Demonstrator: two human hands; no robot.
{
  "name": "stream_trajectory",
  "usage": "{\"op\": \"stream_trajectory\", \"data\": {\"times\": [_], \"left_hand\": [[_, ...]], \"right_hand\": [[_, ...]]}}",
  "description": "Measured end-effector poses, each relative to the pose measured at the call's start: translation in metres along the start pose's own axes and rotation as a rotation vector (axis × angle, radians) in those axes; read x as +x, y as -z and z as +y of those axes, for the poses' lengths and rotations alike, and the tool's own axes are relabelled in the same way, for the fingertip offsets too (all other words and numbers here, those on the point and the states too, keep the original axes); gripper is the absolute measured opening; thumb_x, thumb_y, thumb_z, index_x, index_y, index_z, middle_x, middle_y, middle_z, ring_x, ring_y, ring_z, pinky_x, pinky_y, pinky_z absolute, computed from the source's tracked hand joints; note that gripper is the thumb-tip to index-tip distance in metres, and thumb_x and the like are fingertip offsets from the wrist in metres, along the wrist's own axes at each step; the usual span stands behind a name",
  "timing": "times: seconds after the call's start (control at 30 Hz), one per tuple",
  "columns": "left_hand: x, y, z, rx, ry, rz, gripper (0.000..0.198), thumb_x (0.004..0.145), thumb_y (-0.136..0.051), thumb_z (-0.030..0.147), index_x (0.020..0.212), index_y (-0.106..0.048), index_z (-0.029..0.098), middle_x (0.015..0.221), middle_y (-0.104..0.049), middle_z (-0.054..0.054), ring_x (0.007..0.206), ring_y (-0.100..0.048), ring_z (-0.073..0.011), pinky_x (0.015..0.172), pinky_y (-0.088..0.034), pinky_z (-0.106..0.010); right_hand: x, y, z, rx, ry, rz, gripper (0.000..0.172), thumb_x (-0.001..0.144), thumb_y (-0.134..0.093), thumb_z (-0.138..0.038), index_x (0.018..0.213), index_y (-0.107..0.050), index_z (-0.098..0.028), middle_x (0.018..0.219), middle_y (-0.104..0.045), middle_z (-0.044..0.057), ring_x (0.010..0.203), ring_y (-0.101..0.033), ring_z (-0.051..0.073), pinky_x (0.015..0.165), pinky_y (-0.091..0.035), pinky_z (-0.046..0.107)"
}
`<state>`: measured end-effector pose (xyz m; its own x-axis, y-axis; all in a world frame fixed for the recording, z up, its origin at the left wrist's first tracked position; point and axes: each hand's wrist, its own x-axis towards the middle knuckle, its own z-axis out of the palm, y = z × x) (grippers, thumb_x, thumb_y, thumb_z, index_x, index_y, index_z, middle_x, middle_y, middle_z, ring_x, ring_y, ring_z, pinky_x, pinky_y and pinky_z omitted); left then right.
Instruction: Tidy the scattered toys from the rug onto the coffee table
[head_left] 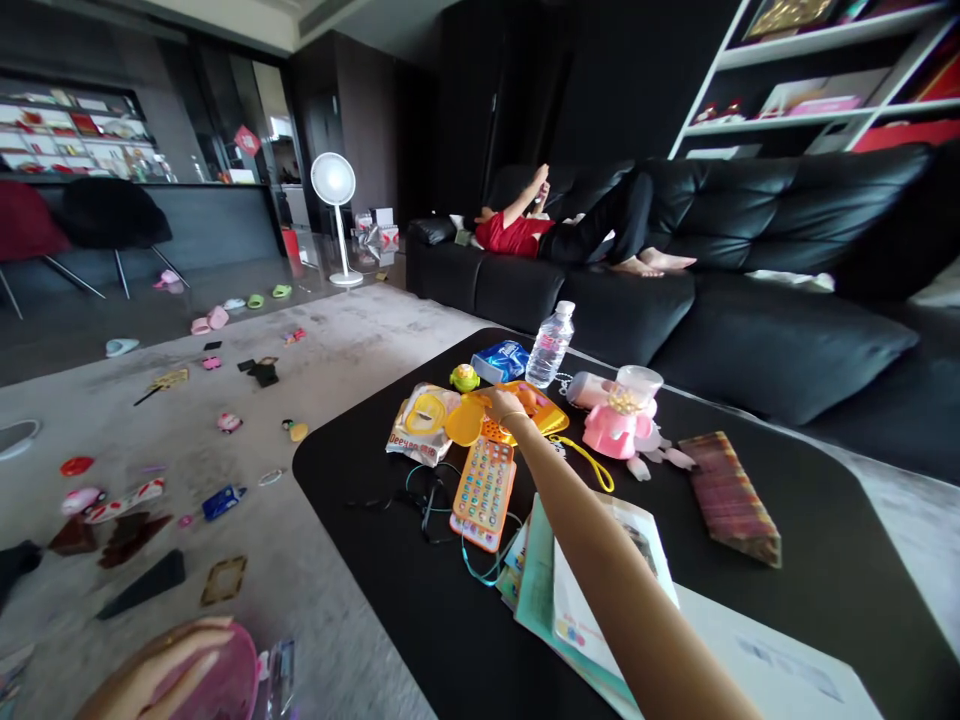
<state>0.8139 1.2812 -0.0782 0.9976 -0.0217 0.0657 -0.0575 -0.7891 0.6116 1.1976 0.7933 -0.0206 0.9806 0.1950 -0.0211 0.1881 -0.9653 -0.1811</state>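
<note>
My left hand [172, 665] is low at the left edge, its fingers wrapped over the rim of a pink round bowl-like container [232, 665], cut off by the frame. Across the black table stretches my right arm; my right hand [506, 403] is closed at an orange pouch [551, 415], beside a yellow round piece [465, 420]. Its fingertips are too small to show what they grip. Close by are an orange gem-covered case [486, 485], a white and yellow packet [412, 440], a small green toy [464, 377] and a yellow strap [592, 462].
A water bottle [551, 345], blue packet [499, 360], pink toy machine [619, 420] and striped block [731, 495] stand on the table [847, 560]. Papers [757, 650] lie under my right arm. Toys litter the carpet [315, 610]. A person lies on the black sofa [787, 320].
</note>
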Motion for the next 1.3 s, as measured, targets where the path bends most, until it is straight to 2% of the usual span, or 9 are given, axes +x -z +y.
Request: {"op": "stream_trajectory", "data": {"times": [0.13, 0.37, 0.47, 0.6, 0.7, 0.8, 0.93, 1.13, 1.3], "left_hand": [[0.055, -0.001, 0.07, -0.004, -0.208, -0.072, 0.023, 0.087, -0.057, 0.041, 0.097, -0.078, 0.04, 0.109, -0.076, 0.005, 0.098, -0.073, -0.0209, 0.086, -0.06, -0.028], [0.18, -0.018, 0.238, -0.245, -0.48, -0.326, 0.031, 0.097, -0.048, 0.034, 0.104, -0.074, 0.02, 0.108, -0.075, -0.007, 0.102, -0.069, -0.0192, 0.096, -0.052, -0.03], [0.218, -0.033, 0.273, -0.425, -0.432, -0.304, 0.03, 0.095, -0.052, 0.036, 0.103, -0.073, 0.016, 0.105, -0.075, -0.009, 0.096, -0.07, -0.019, 0.09, -0.054, -0.029], [0.242, -0.061, 0.276, -0.722, -0.181, -0.195, 0.034, 0.093, -0.057, 0.037, 0.111, -0.068, 0.01, 0.103, -0.074, -0.014, 0.085, -0.072, -0.0177, 0.077, -0.057, -0.028], [0.246, -0.082, 0.276, -0.861, -0.006, -0.159, 0.039, 0.095, -0.054, 0.036, 0.122, -0.062, 0.009, 0.108, -0.073, -0.015, 0.082, -0.072, -0.0167, 0.067, -0.057, -0.024], [0.249, -0.092, 0.289, -0.751, -0.051, -0.101, 0.032, 0.097, -0.052, 0.033, 0.11, -0.068, 0.008, 0.098, -0.074, -0.014, 0.085, -0.071, -0.016, 0.071, -0.054, -0.022], [0.264, -0.084, 0.3, -0.493, -0.217, -0.01, 0.033, 0.092, -0.054, 0.025, 0.113, -0.067, 0.003, 0.103, -0.074, -0.016, 0.089, -0.068, -0.0141, 0.08, -0.049, -0.024], [0.239, -0.018, 0.245, -0.396, -0.307, -0.151, 0.041, 0.089, -0.058, 0.018, 0.127, -0.063, 0.004, 0.123, -0.068, -0.017, 0.103, -0.065, -0.0167, 0.089, -0.049, -0.025], [0.147, 0.038, 0.162, -0.619, -0.137, -0.28, 0.042, 0.093, -0.047, 0.014, 0.132, -0.061, 0.013, 0.099, -0.071, -0.008, 0.069, -0.061, -0.0097, 0.07, -0.051, -0.023]], "right_hand": [[-0.002, -0.001, 0.003, -0.06, 0.001, -0.004, 0.047, 0.088, -0.053, -0.009, 0.133, -0.062, -0.017, 0.131, -0.064, 0.016, 0.114, -0.064, 0.028, 0.097, -0.05, 0.036], [0.006, 0.007, -0.006, -0.05, -0.078, -0.024, 0.045, 0.083, -0.062, -0.009, 0.128, -0.059, -0.008, 0.118, -0.068, 0.021, 0.108, -0.067, 0.028, 0.093, -0.05, 0.033], [0.005, 0.016, -0.006, 0.002, -0.135, 0.032, 0.044, 0.086, -0.055, -0.007, 0.129, -0.056, -0.006, 0.115, -0.069, 0.021, 0.104, -0.068, 0.027, 0.09, -0.052, 0.033], [-0.02, 0.026, 0.002, 0.119, -0.193, 0.158, 0.046, 0.09, -0.047, -0.015, 0.136, -0.048, -0.009, 0.122, -0.066, 0.018, 0.107, -0.067, 0.024, 0.09, -0.054, 0.032], [-0.062, 0.025, -0.01, 0.631, -0.144, 0.32, 0.046, 0.088, -0.051, -0.025, 0.133, -0.048, -0.015, 0.127, -0.062, 0.015, 0.107, -0.067, 0.022, 0.084, -0.06, 0.034], [-0.112, 0.024, -0.04, 1.171, -0.015, 0.351, 0.05, 0.078, -0.068, -0.039, 0.125, -0.054, -0.026, 0.126, -0.062, 0.006, 0.108, -0.066, 0.023, 0.083, -0.063, 0.043], [-0.15, 0.036, -0.067, 1.377, -0.025, 0.279, 0.042, 0.075, -0.076, -0.044, 0.113, -0.063, -0.032, 0.113, -0.068, 0.007, 0.098, -0.071, 0.026, 0.088, -0.059, 0.055], [-0.127, 0.039, -0.1, 1.227, 0.056, -0.113, 0.035, 0.065, -0.08, -0.058, 0.091, -0.075, -0.035, 0.098, -0.071, 0.022, 0.078, -0.073, 0.029, 0.056, -0.057, 0.042], [-0.121, 0.033, -0.214, 0.933, 0.393, -0.734, 0.044, 0.063, -0.079, -0.06, 0.091, -0.075, -0.026, 0.081, -0.074, 0.015, 0.057, -0.07, 0.023, 0.037, -0.051, 0.029]]}}
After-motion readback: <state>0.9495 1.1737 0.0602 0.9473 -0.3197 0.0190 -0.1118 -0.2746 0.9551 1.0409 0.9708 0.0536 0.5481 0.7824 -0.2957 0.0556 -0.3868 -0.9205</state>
